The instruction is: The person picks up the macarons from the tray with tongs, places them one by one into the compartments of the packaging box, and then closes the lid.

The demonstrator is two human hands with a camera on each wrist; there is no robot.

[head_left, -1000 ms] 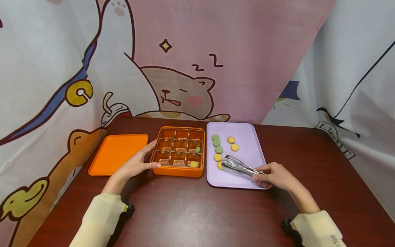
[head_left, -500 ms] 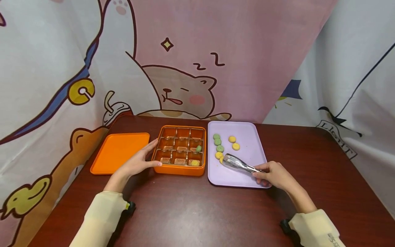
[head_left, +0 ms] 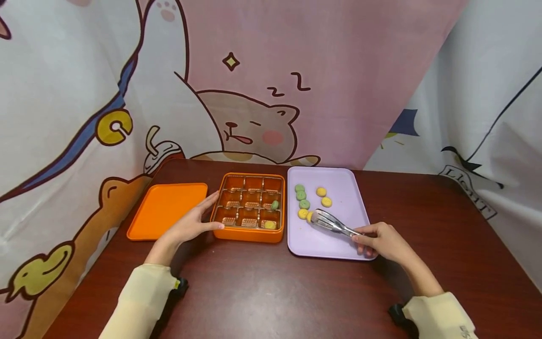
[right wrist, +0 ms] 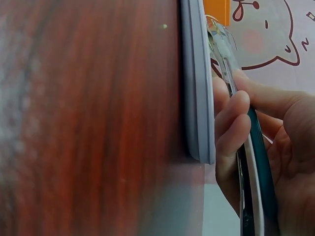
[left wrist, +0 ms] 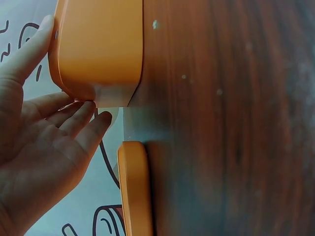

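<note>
My left hand [head_left: 190, 226] touches the near left corner of an orange box [head_left: 250, 235], thumb at its front and fingers along its left side. A clear divider makes several compartments in the box. One yellow cookie [head_left: 270, 225] lies in the near right compartment, and a green cookie [head_left: 274, 205] leans in the one behind it. My right hand [head_left: 381, 242] grips metal tongs [head_left: 334, 222] by the handle, low over the lilac tray [head_left: 313, 245]. The tong heads are at a yellow cookie [head_left: 309, 217], partly hidden; I cannot tell whether they pinch it.
On the tray, green cookies [head_left: 300, 195] stand in a row with a yellow cookie [head_left: 302, 213] at its near end. Two more yellow cookies [head_left: 323, 197] lie to their right. An orange lid [head_left: 165, 212] lies left of the box. A printed cloth [head_left: 338, 94] hangs behind the table.
The tongs and the yellow cookie at their heads have shifted slightly away from me on the tray, and the tong heads look closer together. My left hand stays at the box.
</note>
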